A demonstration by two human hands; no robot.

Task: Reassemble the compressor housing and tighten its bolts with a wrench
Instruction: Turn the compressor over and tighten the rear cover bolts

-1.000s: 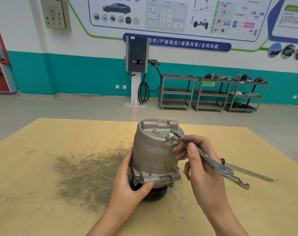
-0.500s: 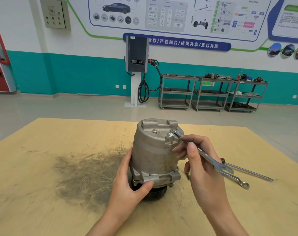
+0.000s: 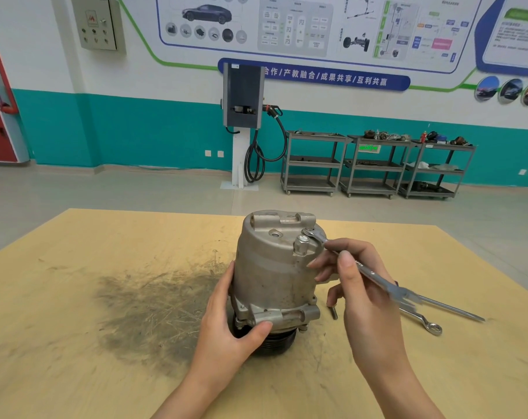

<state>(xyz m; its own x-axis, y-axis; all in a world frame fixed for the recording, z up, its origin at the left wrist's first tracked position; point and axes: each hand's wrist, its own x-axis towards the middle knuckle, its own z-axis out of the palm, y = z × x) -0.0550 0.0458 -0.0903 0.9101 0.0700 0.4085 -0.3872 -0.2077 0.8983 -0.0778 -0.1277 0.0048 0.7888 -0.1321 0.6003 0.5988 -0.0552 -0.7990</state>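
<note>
The compressor housing (image 3: 275, 273) is standing upright on its pulley end near the middle of the yellowish table (image 3: 75, 297), right beside a dark greasy smudge (image 3: 154, 309). The left hand (image 3: 226, 331) is gripping the lower flange, thumb hooked round the front and fingers wrapping the side. The right hand (image 3: 365, 297) is pinching the wrench (image 3: 362, 267) partway along its shank, with the ring end sitting on a bolt (image 3: 308, 232) on top. A loose bolt (image 3: 334, 313), a second wrench (image 3: 423, 323) and a screwdriver (image 3: 450, 308) are lying just to the right.
</note>
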